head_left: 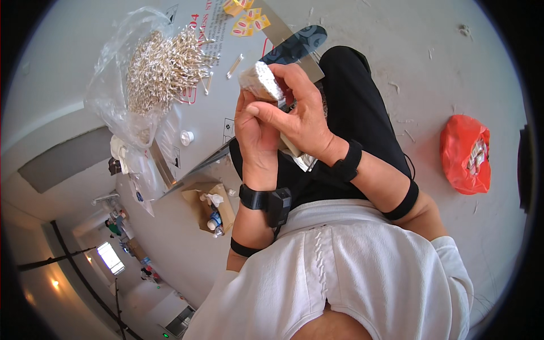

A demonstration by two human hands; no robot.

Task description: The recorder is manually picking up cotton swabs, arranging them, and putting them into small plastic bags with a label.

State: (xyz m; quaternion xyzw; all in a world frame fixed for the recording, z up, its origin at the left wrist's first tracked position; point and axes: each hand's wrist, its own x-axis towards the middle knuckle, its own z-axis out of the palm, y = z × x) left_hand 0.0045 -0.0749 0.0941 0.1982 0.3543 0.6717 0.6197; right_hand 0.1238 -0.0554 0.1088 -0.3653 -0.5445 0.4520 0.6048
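Between my two hands is a compact bundle of cotton swabs (260, 81), its white tips packed together at the upper end. My left hand (258, 133) holds the bundle from below and the left, fingers closed around its lower part. From the right, my right hand (303, 116) curls its fingers against the bundle's side, and its thumb reaches across toward the left fingers. The bundle's lower part is hidden by my hands. To their left a big heap of loose cotton swabs (164, 73) spills from a clear plastic bag (105, 85) on the grey table (209, 116).
Several stray swabs (235, 66) and a small white cup-like piece (186, 137) lie on the table. Yellow packets (249, 24) and a dark patterned piece (297, 44) are at the far edge. A cardboard box (228, 207) and a red plastic bag (453, 153) stand on the floor.
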